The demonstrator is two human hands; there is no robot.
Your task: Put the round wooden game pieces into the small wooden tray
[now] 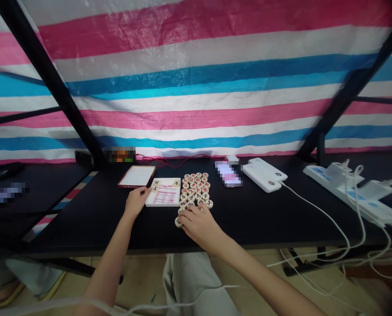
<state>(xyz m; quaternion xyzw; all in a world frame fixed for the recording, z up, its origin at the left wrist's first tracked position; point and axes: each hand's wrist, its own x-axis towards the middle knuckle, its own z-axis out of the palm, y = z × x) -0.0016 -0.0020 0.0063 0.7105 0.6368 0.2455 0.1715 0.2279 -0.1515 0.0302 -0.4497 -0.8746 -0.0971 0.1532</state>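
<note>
Round wooden Chinese chess pieces (pixel 191 191) with red and black characters stand in rows on the black table. My right hand (pixel 199 224) reaches over the near end of these rows, its fingers curled down on the pieces and partly hiding them. One piece (pixel 179 222) shows beside its thumb. To the left is a shallow white box (pixel 163 204) with a few pieces inside and red lines on its floor. My left hand (pixel 137 202) has its fingers closed at the box's left wall; the fingertips are partly hidden.
A brown-edged lid-like tray (pixel 137 176) lies behind my left hand. Rightward are a phone (pixel 228 174), white power banks (pixel 264 174) with a cable, and a power strip (pixel 350 191) with plugs. A striped sheet (pixel 196 101) hangs behind the table.
</note>
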